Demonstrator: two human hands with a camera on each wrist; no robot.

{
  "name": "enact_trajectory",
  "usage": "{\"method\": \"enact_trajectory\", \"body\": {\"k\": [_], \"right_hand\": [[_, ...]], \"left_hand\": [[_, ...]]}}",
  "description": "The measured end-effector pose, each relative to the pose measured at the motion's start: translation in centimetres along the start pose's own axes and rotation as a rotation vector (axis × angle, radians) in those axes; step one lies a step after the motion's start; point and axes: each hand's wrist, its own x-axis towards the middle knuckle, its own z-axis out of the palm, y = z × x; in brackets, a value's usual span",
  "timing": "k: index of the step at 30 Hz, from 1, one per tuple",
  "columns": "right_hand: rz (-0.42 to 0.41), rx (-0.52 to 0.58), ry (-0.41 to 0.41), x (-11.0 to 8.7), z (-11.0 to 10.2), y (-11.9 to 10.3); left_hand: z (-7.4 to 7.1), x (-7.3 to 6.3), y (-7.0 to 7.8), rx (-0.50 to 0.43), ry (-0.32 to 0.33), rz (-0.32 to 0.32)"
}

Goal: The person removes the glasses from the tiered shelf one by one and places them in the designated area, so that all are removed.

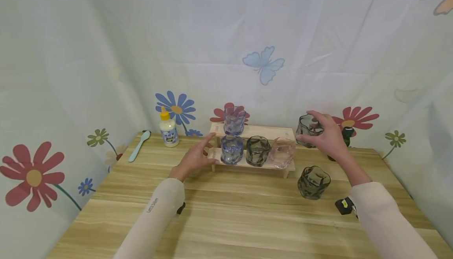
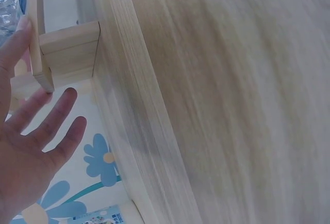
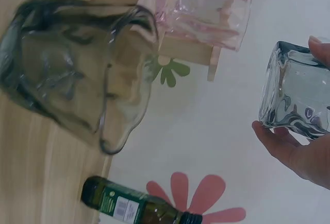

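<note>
My right hand (image 1: 327, 137) grips a grey faceted glass (image 1: 305, 127) between thumb and fingers, raised off the table just right of a two-step wooden rack (image 1: 270, 133). In the right wrist view the held glass (image 3: 296, 92) hangs in the air. My left hand (image 1: 194, 156) touches the rack's left end with fairly straight fingers, its thumb on the lower step. On that step stand a blue glass (image 1: 232, 150), a grey glass (image 1: 258, 151) and a pink glass (image 1: 283, 152). A pale blue-violet glass (image 1: 234, 120) sits at the upper step's left.
Another grey glass (image 1: 313, 183) stands on the table, in front of and right of the rack. A dark green bottle (image 3: 139, 203) stands behind the right forearm. At the back left are a yellow-capped bottle (image 1: 169, 129) and a mint spoon (image 1: 139, 146). A patterned curtain (image 1: 198, 34) hangs behind.
</note>
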Motion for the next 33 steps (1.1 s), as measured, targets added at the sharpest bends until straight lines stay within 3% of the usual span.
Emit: {"method": "enact_trajectory", "body": {"k": [18, 26, 33], "right_hand": [[0.018, 0.037, 0.081, -3.6, -0.9, 4.6], [0.124, 0.021, 0.045, -5.4, -1.5, 6.7], [0.17, -0.02, 0.027, -7.0, -1.5, 8.3]], "left_hand": [[-0.1, 0.0, -0.2, -0.013, -0.018, -0.003], [-0.1, 0.0, 0.0, -0.011, -0.016, -0.016], [-0.1, 0.0, 0.1, -0.011, -0.015, -0.025]]}}
